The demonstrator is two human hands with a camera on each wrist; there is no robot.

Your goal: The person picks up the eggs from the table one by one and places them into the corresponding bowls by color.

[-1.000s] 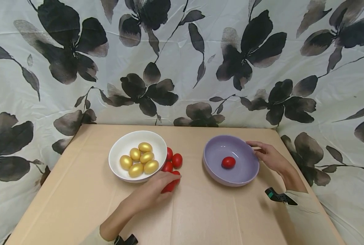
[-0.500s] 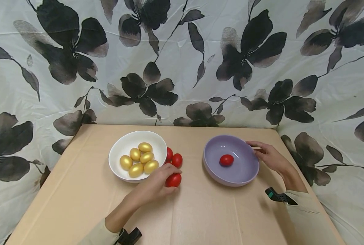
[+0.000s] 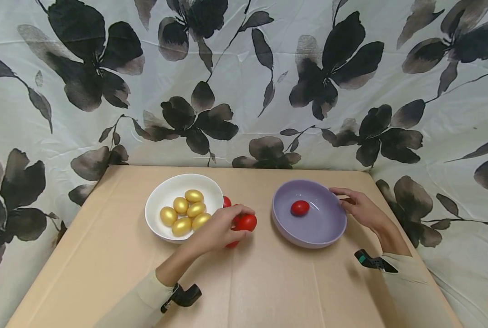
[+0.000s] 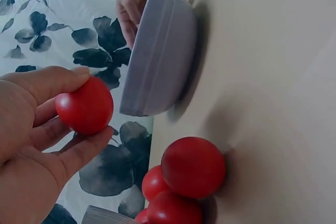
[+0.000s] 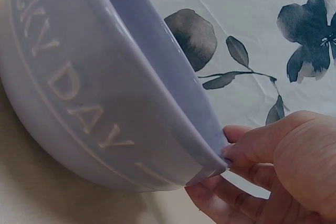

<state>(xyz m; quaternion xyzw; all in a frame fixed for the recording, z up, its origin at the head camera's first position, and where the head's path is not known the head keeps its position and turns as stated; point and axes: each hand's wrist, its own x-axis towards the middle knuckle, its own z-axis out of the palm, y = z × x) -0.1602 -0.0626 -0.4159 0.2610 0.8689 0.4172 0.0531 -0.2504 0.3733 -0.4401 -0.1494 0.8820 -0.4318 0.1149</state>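
My left hand (image 3: 217, 230) pinches a red egg (image 4: 86, 106) between thumb and fingers, above the table just right of the white bowl (image 3: 155, 223). Several other red eggs (image 4: 193, 167) lie together on the table beneath it, partly hidden by that hand in the head view. A purple bowl (image 3: 323, 228) stands to the right with one red egg (image 3: 300, 208) inside. My right hand (image 3: 364, 212) grips the purple bowl's right rim; in the right wrist view the thumb (image 5: 252, 148) lies at the rim, with fingers under its outer side.
Several gold eggs (image 3: 181, 206) lie in the white bowl on the left. Both bowls stand on a light tan table (image 3: 276, 291). A flowered cloth (image 3: 244, 91) hangs behind the table and along its sides. Each wrist wears a black camera mount (image 3: 186, 295).
My left hand has lifted a red egg from the group and moved up and right with it. The egg in the purple bowl has rolled left and back. My right hand stays put.
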